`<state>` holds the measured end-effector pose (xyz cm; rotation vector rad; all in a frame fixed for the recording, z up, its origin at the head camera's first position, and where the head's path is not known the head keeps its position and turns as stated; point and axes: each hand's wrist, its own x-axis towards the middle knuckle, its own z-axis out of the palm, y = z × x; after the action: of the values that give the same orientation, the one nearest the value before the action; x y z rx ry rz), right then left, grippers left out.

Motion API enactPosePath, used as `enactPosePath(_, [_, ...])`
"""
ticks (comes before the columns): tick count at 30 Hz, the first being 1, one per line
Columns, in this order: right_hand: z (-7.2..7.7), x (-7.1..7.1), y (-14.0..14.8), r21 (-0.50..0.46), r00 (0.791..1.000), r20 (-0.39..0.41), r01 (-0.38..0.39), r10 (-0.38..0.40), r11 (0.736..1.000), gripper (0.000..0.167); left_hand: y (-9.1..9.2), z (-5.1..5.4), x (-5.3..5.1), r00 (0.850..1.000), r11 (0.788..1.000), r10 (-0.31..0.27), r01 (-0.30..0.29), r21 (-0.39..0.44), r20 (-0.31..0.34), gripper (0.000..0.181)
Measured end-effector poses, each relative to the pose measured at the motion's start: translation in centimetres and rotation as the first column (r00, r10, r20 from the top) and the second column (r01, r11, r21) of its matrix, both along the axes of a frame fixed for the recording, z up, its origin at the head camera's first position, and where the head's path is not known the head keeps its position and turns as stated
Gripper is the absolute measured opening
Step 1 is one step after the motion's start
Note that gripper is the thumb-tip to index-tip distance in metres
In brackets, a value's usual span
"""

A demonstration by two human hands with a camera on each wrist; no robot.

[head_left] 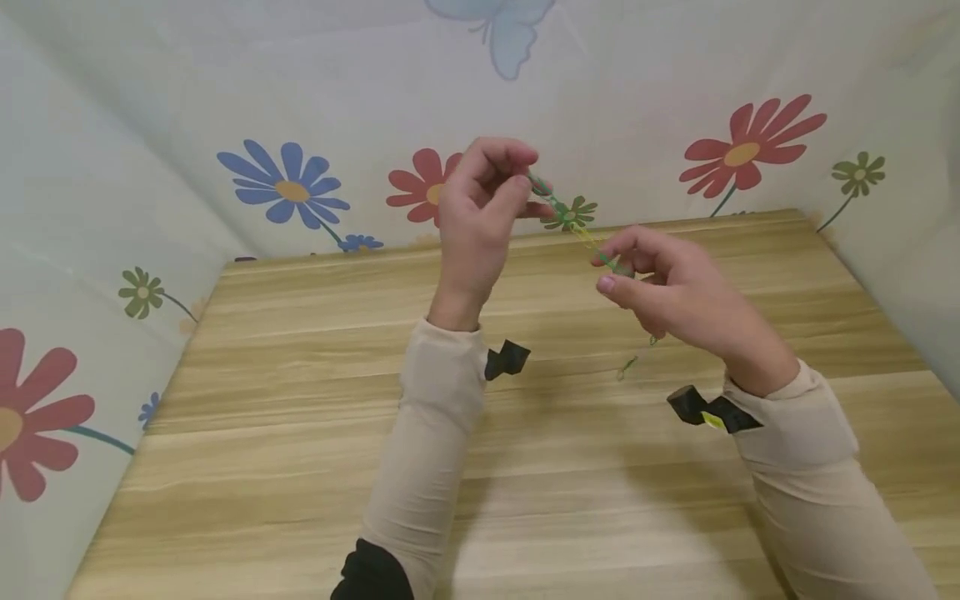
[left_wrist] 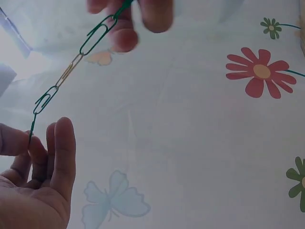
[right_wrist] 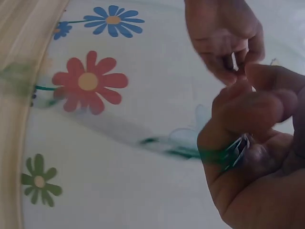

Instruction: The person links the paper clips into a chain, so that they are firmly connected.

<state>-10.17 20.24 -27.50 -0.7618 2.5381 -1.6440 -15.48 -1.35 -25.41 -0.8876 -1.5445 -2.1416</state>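
Note:
A chain of linked green and yellow paper clips [head_left: 582, 235] stretches at a slant between both hands, above the table. My left hand [head_left: 480, 204] is the higher one and pinches a green clip between thumb and fingertips. In the left wrist view, the yellow-gold clip [left_wrist: 69, 70] links two green ones. My right hand [head_left: 693, 296] holds the lower part of the chain, its fingers curled. More clips [right_wrist: 183, 151], blurred, hang from its palm side in the right wrist view. The hanging clips [head_left: 628, 367] also show below the right hand in the head view.
The wood-grain table [head_left: 300, 375] spreads under both arms. Behind it and at the sides hangs a pale backdrop [head_left: 622, 100] printed with flowers and a butterfly. Black wrist-mounted pieces [head_left: 507, 360] stick out from the beige sleeves [head_left: 442, 392].

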Motion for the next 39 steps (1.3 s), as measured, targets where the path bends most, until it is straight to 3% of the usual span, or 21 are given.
enactPosePath(3, [-0.4, -0.9, 0.4, -0.006, 0.991, 0.074, -0.108, 0.108, 0.994, 0.024, -0.5, 0.4, -0.3, 0.999, 0.997, 0.037, -0.038, 0.069, 0.022, 0.021])
enactPosePath(7, [-1.0, -2.0, 0.9, 0.007, 0.966, 0.110, -0.237, 0.235, 0.971, 0.016, -1.2, 0.9, -0.8, 0.997, 0.984, 0.049, -0.059, 0.170, 0.060, 0.023])
enactPosePath(12, [-1.8, -2.7, 1.2, 0.034, 0.940, 0.165, -0.307, 0.298, 0.951, 0.012, -2.5, 1.0, -1.0, 0.989, 0.954, 0.097, -0.124, 0.274, 0.111, 0.022])
enactPosePath(16, [-2.6, -2.8, 1.2, 0.027, 0.931, 0.212, -0.308, 0.296, 0.951, 0.014, -3.7, 0.9, -0.9, 0.975, 0.922, 0.137, -0.190, 0.338, 0.175, 0.021])
enactPosePath(20, [-3.6, -2.7, 1.1, 0.025, 0.930, 0.225, -0.303, 0.290, 0.953, 0.017, -4.8, 0.5, -0.7, 0.952, 0.889, 0.191, -0.272, 0.369, 0.240, 0.017])
enactPosePath(25, [-4.4, -2.7, 0.7, 0.019, 0.925, 0.261, -0.292, 0.277, 0.956, 0.021, -6.0, 0.0, -0.7, 0.941, 0.858, 0.225, -0.315, 0.405, 0.254, 0.016])
enactPosePath(33, [-4.6, -4.1, 1.2, 0.062, 0.925, 0.281, -0.282, 0.254, 0.957, 0.022, -6.9, 0.6, -1.4, 0.940, 0.840, 0.233, -0.323, 0.436, 0.248, 0.015])
enactPosePath(39, [-4.9, -5.0, 1.5, 0.072, 0.922, 0.295, -0.284, 0.252, 0.956, 0.025, -7.1, 0.8, -1.5, 0.939, 0.838, 0.230, -0.324, 0.439, 0.255, 0.015])
